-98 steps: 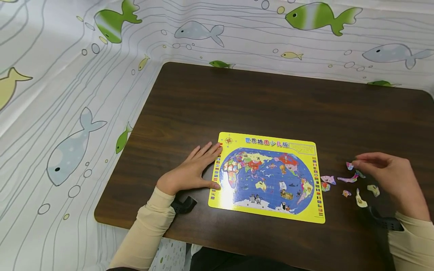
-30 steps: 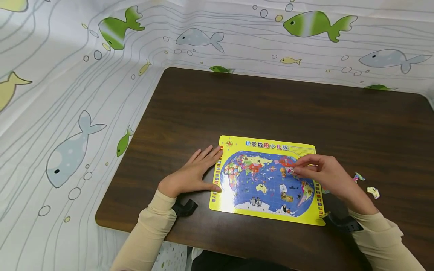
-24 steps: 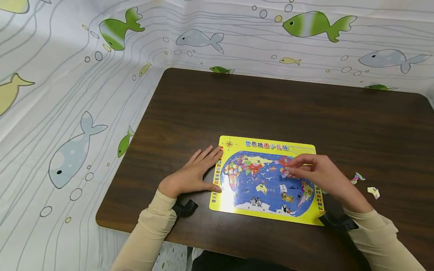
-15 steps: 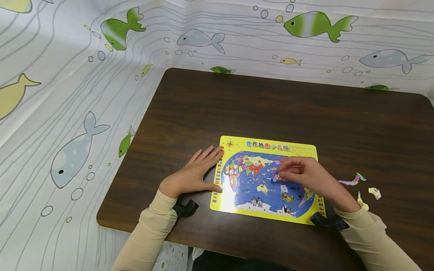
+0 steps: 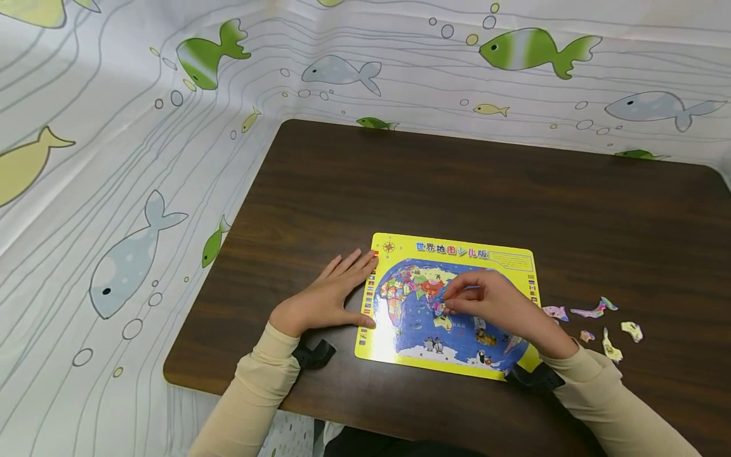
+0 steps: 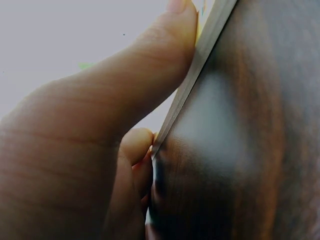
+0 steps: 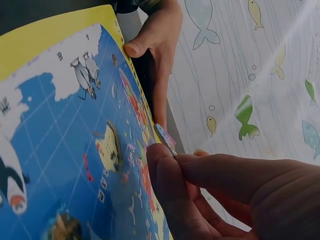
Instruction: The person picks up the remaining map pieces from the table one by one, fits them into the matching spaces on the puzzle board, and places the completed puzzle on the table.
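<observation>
A world map jigsaw board with a yellow border lies near the front of the table. My left hand rests at its left edge, fingers spread, thumb and fingertips on the border; the left wrist view shows the thumb against the board's edge. Over the map, near East Asia and above Australia, my right hand pinches a small puzzle piece between thumb and index finger. In the right wrist view the piece stands edge-on, largely blue with some pink. The right hand covers part of the map's right side.
Several loose puzzle pieces lie right of the board, among them a long pink-purple one, a pale one and a cream one. The dark wooden table backs onto a fish-patterned curtain.
My right hand has come from the loose pieces onto the board with a small piece, then slid left across the map from North America towards East Asia. My left hand stays at the edge.
</observation>
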A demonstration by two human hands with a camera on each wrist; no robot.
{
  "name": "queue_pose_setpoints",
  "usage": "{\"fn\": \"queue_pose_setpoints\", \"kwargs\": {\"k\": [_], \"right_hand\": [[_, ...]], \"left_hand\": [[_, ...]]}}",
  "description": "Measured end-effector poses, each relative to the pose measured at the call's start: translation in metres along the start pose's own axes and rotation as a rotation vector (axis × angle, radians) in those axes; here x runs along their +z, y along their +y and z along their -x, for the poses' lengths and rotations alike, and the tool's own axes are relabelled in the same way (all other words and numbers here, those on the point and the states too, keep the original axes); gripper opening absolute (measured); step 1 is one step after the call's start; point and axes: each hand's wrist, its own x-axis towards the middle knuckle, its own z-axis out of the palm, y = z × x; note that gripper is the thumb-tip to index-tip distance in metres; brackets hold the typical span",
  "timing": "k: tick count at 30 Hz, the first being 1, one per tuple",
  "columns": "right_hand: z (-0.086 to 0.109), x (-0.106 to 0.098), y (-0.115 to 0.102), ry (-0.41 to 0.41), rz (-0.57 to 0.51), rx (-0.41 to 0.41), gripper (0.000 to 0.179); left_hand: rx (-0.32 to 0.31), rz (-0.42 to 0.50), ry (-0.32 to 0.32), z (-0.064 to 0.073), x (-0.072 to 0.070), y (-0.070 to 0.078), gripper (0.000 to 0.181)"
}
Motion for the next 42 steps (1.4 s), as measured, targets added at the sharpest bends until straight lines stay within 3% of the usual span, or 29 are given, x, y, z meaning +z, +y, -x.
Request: {"fn": "queue_pose_setpoints", "kwargs": {"k": [15,26,42], "right_hand": [[-0.006,0.012,-0.007,0.015,0.063,-0.039,0.015],[-0.015,0.024,-0.01,-0.056,0.017,-0.028,0.015],[-0.021,0.033,-0.02,-0.052,0.036,-0.01,0.014]], "left_hand": [[0.002,0.01,0.004,0.0,0.002,-0.002,0.115],[-0.012,0.01,-0.004,0.0,0.001,0.0,0.114],[-0.011,0.007,-0.01,0.0,0.001,0.0,0.114]]}}
